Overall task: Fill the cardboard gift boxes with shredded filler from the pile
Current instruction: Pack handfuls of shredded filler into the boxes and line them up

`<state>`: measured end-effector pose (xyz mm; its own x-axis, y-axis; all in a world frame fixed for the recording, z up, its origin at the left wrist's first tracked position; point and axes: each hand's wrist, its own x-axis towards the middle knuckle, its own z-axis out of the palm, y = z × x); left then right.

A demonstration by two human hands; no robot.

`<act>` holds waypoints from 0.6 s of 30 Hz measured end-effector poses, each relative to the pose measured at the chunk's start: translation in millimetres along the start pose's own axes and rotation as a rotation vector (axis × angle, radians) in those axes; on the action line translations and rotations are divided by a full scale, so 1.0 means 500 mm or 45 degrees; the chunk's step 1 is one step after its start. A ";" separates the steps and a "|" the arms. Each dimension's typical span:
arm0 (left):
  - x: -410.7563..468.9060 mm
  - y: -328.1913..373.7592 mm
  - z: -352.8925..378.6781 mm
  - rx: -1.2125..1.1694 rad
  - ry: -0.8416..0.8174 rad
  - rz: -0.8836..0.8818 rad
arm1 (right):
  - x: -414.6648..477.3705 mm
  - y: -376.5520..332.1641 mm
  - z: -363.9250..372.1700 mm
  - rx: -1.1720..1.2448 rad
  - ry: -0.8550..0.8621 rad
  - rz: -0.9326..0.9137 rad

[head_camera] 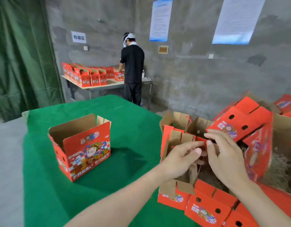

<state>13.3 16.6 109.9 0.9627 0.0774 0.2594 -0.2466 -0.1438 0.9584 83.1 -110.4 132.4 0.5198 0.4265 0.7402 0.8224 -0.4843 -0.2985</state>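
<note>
Boxes (243, 118) crowd right (room over green cloth (133, 125)).

Corrugated cardboard for each gift box (82, 149), smooth red print outside and matt brown inside. Fuzzy matt green cloth (92, 194) over the counter (125, 115). Rough bare grey concrete on the wall (190, 76).

Scene being lit fairly brightly, seemingly from upper left, soft shadow being cast by the open box (82, 145) onto the green cloth (125, 115), large poster (238, 20) being bleached by glare, left hand (179, 159) and right hand (223, 158) being blurred by motion, edges being bowed.
</note>
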 end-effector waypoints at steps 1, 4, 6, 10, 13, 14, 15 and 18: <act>-0.021 -0.019 -0.075 0.043 0.126 -0.018 | 0.003 -0.026 0.040 0.033 -0.054 -0.032; -0.086 -0.086 -0.338 0.302 0.737 -0.122 | 0.006 -0.096 0.165 0.084 -0.275 -0.033; -0.128 -0.128 -0.518 0.531 1.169 -0.274 | 0.005 -0.137 0.240 0.107 -0.434 -0.029; -0.186 -0.211 -0.779 0.925 1.406 -0.657 | 0.009 -0.205 0.356 0.112 -0.705 -0.047; -0.183 -0.266 -0.858 1.153 1.044 -0.847 | 0.019 -0.249 0.416 0.128 -0.827 -0.127; -0.179 -0.280 -0.864 1.233 0.877 -0.908 | 0.022 -0.262 0.431 0.139 -0.846 -0.149; -0.176 -0.293 -0.865 1.330 0.718 -0.955 | 0.024 -0.274 0.444 0.153 -0.855 -0.165; -0.167 -0.300 -0.834 1.603 0.564 -0.983 | 0.025 -0.294 0.469 0.171 -0.902 -0.132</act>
<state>-76.5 443.3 -5.5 0.6422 0.7666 -0.0040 0.7496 -0.6268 0.2127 23.0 145.1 44.1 0.4249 0.8795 0.2145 0.8732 -0.3357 -0.3532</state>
